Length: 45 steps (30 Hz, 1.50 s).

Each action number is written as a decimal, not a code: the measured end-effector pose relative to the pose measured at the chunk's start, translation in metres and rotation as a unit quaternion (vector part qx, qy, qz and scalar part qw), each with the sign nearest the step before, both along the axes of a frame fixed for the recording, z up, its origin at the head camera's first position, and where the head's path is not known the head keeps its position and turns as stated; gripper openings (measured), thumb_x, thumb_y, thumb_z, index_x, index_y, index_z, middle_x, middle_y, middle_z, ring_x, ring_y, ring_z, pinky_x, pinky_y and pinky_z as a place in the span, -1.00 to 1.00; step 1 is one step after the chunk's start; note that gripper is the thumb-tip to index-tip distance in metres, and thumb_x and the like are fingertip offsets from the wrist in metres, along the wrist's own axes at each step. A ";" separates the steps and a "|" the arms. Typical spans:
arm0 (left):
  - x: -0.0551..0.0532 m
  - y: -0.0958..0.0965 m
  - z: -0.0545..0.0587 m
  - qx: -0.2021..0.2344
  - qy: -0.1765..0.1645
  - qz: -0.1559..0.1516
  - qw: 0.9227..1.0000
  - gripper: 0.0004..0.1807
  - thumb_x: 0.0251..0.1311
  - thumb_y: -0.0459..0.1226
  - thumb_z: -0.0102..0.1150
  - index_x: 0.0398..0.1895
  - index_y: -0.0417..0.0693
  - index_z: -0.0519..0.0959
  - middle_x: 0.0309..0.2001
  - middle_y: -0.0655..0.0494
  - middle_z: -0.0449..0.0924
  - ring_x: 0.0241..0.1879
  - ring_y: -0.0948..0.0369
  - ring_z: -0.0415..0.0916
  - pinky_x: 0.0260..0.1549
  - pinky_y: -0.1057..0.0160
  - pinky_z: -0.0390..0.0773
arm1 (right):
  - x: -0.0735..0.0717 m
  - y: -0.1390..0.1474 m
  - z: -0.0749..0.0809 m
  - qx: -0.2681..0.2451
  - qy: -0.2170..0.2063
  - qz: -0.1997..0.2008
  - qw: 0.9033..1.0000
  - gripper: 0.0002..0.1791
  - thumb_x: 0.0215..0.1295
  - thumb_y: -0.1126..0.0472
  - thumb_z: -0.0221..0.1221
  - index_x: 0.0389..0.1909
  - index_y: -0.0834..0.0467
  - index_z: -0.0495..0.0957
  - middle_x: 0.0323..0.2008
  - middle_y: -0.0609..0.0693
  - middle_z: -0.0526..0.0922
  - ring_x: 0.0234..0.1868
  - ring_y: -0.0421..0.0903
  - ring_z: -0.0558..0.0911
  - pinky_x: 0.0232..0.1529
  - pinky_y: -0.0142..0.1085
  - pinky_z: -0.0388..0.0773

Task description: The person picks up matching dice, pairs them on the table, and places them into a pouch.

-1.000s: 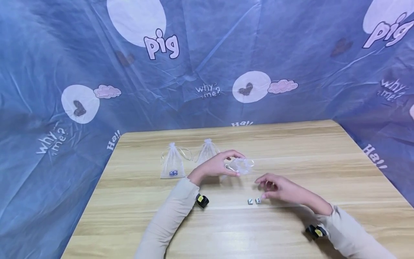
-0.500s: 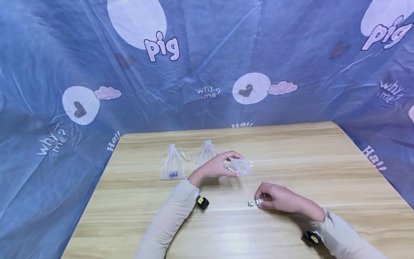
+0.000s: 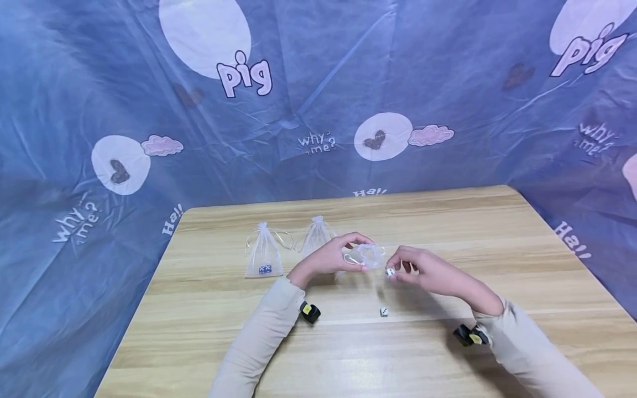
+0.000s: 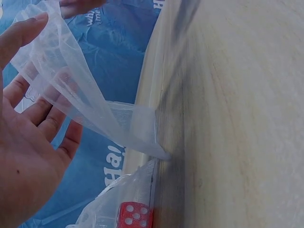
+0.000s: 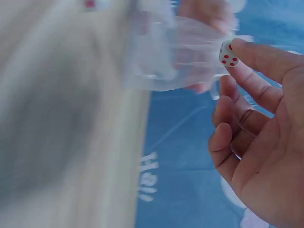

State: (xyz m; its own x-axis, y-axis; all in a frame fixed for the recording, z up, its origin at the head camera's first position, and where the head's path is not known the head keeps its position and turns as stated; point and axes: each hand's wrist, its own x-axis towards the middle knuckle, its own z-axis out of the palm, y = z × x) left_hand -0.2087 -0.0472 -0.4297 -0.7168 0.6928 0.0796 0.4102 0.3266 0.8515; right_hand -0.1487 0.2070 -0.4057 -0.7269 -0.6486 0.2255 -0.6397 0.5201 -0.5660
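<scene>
My left hand (image 3: 328, 256) holds a sheer white drawstring bag (image 3: 370, 256) by its mouth. In the left wrist view the thumb lies on the mesh (image 4: 78, 71), with fingers behind it, and the bag's lower end hangs to the tabletop. Between the thumb and index finger of my right hand (image 3: 438, 273) is a white die (image 3: 390, 272), raised just right of the bag's mouth. Red dots show on that die (image 5: 229, 54) in the right wrist view. A second white die (image 3: 384, 312) lies on the table below the hands.
To the left, a tied mesh bag (image 3: 262, 249) holds blue dice (image 3: 265, 269). Another tied bag (image 3: 317, 237) stands partly behind my left hand; a red die (image 4: 134, 216) shows inside a bag in the left wrist view. Printed blue cloth (image 3: 278, 138) surrounds the wooden table (image 3: 348, 354).
My right hand came down to the right-hand white die, pinched it, and lifted it up beside the bag's mouth. My left hand and its bag have barely moved.
</scene>
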 end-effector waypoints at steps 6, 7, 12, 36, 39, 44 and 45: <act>0.001 -0.001 0.000 0.013 -0.003 0.001 1.000 -0.42 0.00 -0.29 0.42 0.15 -0.02 0.48 0.09 0.02 0.54 -0.05 0.21 0.47 -0.02 0.34 0.47 | -0.007 -0.014 0.018 -0.022 0.025 -0.013 0.999 -0.87 0.23 0.26 0.26 -0.22 0.03 0.58 -0.45 -0.25 0.43 -0.41 -0.36 0.37 -0.46 -0.46 0.38; 0.001 -0.001 0.000 0.014 -0.004 0.000 1.000 -0.42 0.00 -0.30 0.42 0.15 -0.03 0.48 0.09 0.01 0.55 -0.06 0.21 0.47 -0.03 0.34 0.47 | -0.008 -0.016 0.020 -0.022 0.026 -0.014 0.999 -0.87 0.24 0.25 0.25 -0.21 0.03 0.58 -0.45 -0.25 0.42 -0.41 -0.36 0.37 -0.46 -0.46 0.37; 0.001 -0.002 -0.001 0.008 -0.004 0.003 1.000 -0.43 0.02 -0.29 0.41 0.16 -0.04 0.48 0.08 0.00 0.55 -0.07 0.16 0.48 -0.07 0.35 0.47 | -0.012 -0.024 0.023 -0.015 0.041 -0.020 0.999 -0.85 0.23 0.25 0.26 -0.18 0.04 0.58 -0.45 -0.22 0.41 -0.42 -0.33 0.35 -0.46 -0.45 0.36; -0.004 -0.008 -0.008 0.056 -0.016 0.015 0.998 -0.53 0.09 -0.34 0.33 0.10 -0.16 0.48 -0.08 -0.10 0.58 -0.20 0.27 0.48 -0.14 0.39 0.49 | -0.027 -0.046 0.029 0.010 0.062 -0.027 0.998 -0.79 0.19 0.25 0.29 -0.14 0.05 0.63 -0.42 -0.19 0.48 -0.44 -0.24 0.42 -0.44 -0.43 0.38; -0.004 -0.009 -0.008 0.055 -0.020 0.020 0.998 -0.53 0.10 -0.34 0.33 0.11 -0.15 0.48 -0.06 -0.10 0.58 -0.19 0.27 0.48 -0.13 0.37 0.51 | -0.025 -0.042 0.028 -0.010 0.041 -0.030 0.999 -0.80 0.20 0.26 0.28 -0.14 0.06 0.61 -0.42 -0.18 0.47 -0.45 -0.27 0.39 -0.47 -0.43 0.38; -0.002 -0.010 -0.008 0.058 -0.028 0.020 0.998 -0.49 0.10 -0.34 0.32 0.15 -0.15 0.46 0.00 -0.10 0.56 -0.14 0.28 0.49 -0.07 0.35 0.53 | -0.011 -0.024 0.017 -0.057 -0.003 -0.024 0.998 -0.78 0.20 0.31 0.27 -0.13 0.13 0.58 -0.43 -0.18 0.47 -0.47 -0.34 0.37 -0.50 -0.43 0.40; -0.002 -0.011 -0.008 0.059 -0.028 0.019 0.998 -0.49 0.11 -0.33 0.32 0.16 -0.15 0.46 0.01 -0.11 0.56 -0.13 0.28 0.49 -0.06 0.35 0.54 | -0.007 -0.020 0.013 -0.058 -0.007 -0.015 0.998 -0.78 0.19 0.31 0.27 -0.13 0.13 0.58 -0.43 -0.19 0.48 -0.47 -0.36 0.37 -0.50 -0.43 0.41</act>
State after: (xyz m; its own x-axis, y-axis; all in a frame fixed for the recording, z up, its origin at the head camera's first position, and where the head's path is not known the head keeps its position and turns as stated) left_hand -0.2111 -0.0577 -0.4376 -0.7477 0.6533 0.1184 0.3510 0.2376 0.9057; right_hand -0.1559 0.1867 -0.3931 -0.7497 -0.5962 0.2873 -0.6157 0.4693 -0.6330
